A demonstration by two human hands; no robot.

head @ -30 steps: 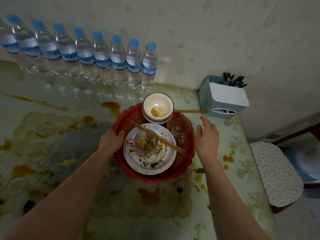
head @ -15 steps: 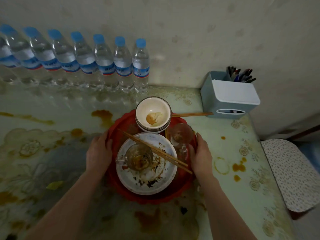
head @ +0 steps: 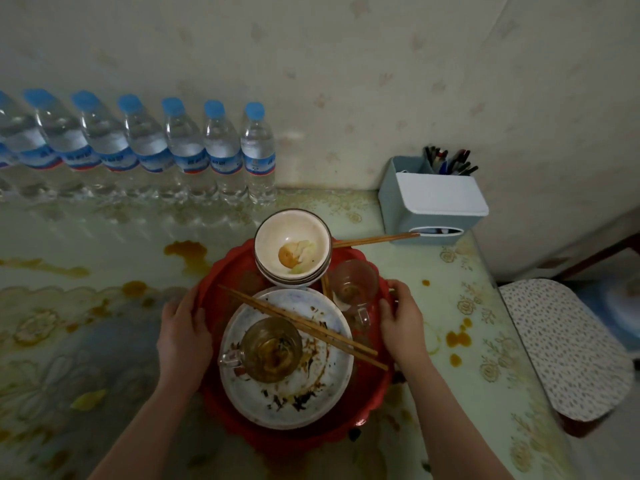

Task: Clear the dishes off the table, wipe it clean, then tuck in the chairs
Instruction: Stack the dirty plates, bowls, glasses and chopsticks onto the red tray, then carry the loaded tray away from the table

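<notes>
A round red tray [head: 367, 407] sits on the stained table [head: 104, 306] and carries the dirty dishes. On it lie a smeared white plate [head: 311, 400] with a glass mug [head: 270, 348] and a pair of chopsticks [head: 304, 323], stacked bowls [head: 292, 247] with food scraps, and a second glass mug [head: 353, 284]. Another pair of chopsticks [head: 375, 239] pokes out to the right behind the bowls. My left hand [head: 183, 337] grips the tray's left rim. My right hand [head: 403, 323] grips its right rim.
Several water bottles [head: 221, 150] line the wall at the back left. A blue-and-white tissue box with pens [head: 436, 199] stands at the back right corner. A cushioned stool [head: 561, 344] stands right of the table. Brown spills mark the tablecloth.
My right hand came in from beside the tray and took hold of its right rim; my left hand settled on the left rim. The view moved closer over the tray.
</notes>
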